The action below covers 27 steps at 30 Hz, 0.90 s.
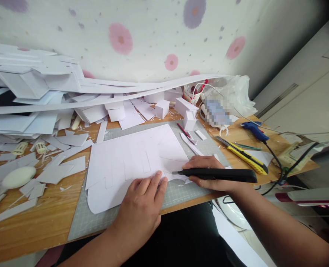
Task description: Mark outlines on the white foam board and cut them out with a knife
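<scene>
A white sheet of card (136, 159) with faint pencil lines lies on a grey cutting mat (97, 227). My left hand (146, 194) rests on its near edge, fingers stretched out and pressing down. In my right hand (209, 165) is a black utility knife (222, 175), held almost level. Its blade points left and meets the sheet near the right edge, just beside my left fingertips. A curved white offcut (190, 144) lies by the sheet's right side, next to a dark red pencil (183, 129).
White card scraps (55, 172) litter the wooden table (61, 215) at left, with a white oval object (19, 177). Folded card boxes (162, 109) stand behind the mat. At right lie a yellow utility knife (243, 155), a blue glue gun (255, 131) and cables.
</scene>
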Available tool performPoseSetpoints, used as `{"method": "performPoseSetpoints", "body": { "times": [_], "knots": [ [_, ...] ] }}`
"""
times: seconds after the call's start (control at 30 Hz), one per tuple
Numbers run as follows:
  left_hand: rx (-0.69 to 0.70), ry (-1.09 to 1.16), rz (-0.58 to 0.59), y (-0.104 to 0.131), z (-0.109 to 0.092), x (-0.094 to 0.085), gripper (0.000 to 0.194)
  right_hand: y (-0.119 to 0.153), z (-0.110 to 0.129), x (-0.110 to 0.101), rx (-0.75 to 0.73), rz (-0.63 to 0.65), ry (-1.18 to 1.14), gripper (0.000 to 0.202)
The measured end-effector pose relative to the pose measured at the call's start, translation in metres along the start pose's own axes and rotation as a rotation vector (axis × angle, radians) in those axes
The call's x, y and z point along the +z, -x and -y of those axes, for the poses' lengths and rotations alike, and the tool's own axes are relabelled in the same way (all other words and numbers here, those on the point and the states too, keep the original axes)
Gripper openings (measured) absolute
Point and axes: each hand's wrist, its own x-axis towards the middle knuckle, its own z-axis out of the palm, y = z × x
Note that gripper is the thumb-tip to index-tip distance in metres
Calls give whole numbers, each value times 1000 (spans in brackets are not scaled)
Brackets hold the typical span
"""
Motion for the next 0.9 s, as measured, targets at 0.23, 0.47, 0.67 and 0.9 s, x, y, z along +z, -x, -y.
{"method": "performPoseSetpoints", "body": {
  "times": [0.23,0.47,0.67,0.9],
  "knots": [
    [4,-4,-15,0,0,1,64,1,3,-7,13,18,-15,24],
    [-2,-17,-12,-1,0,2,64,8,1,-12,29,62,8,27],
    [-5,-5,-12,1,0,1,64,14,0,-11,-1,24,32,27],
    [-4,-2,-12,-1,0,1,64,22,-1,-11,-36,6,53,30]
  ]
}}
